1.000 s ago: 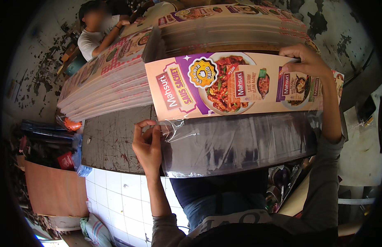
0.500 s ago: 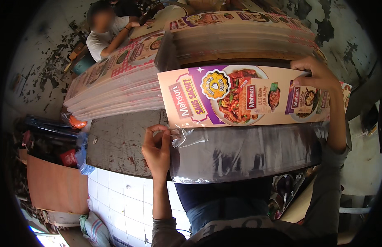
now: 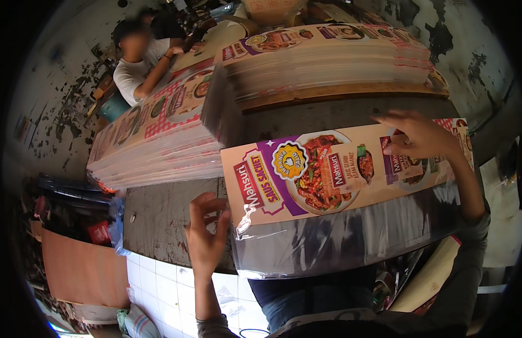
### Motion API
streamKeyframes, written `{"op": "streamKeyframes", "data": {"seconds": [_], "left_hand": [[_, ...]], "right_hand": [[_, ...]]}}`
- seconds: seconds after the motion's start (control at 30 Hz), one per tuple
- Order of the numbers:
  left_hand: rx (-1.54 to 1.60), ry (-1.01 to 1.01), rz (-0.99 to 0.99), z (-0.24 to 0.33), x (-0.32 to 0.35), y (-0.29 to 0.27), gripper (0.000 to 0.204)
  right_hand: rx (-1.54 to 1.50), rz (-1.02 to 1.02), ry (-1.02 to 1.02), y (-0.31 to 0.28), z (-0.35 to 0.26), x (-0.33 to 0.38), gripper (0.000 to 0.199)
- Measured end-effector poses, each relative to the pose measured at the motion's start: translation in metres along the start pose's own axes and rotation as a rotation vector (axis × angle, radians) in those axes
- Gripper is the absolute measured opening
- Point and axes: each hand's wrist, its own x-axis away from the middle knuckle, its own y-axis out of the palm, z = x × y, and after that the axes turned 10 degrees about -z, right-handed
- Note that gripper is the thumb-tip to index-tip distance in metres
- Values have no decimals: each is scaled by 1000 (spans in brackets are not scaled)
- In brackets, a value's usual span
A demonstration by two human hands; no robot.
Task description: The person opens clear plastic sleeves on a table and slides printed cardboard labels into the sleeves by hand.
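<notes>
A long printed card sheet with food pictures lies flat on the grey worktable, partly inside a clear plastic sleeve that hangs over the near edge. My right hand rests fingers-down on the sheet's right part. My left hand is at the sleeve's left end, fingers spread, touching the plastic near the sheet's corner.
A tall stack of the same printed sheets lies at the left, another stack at the back. A person sits beyond the left stack. Cardboard and white floor tiles lie below the table's left edge.
The printed sheet has come down from a raised, tilted position to lie flat on the table. My right hand moved from its top edge onto its face; my left hand opened.
</notes>
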Motion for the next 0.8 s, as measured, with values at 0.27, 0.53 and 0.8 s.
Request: {"op": "streamKeyframes", "data": {"seconds": [0.27, 0.53, 0.8], "left_hand": [[-549, 444, 6, 47, -38, 0, 33], [-707, 625, -444, 40, -59, 27, 62], [-587, 616, -554, 26, -54, 41, 68]], "right_hand": [[98, 405, 222, 34, 10, 38, 51], [14, 368, 297, 47, 7, 39, 47], [49, 349, 273, 59, 6, 47, 43]]}}
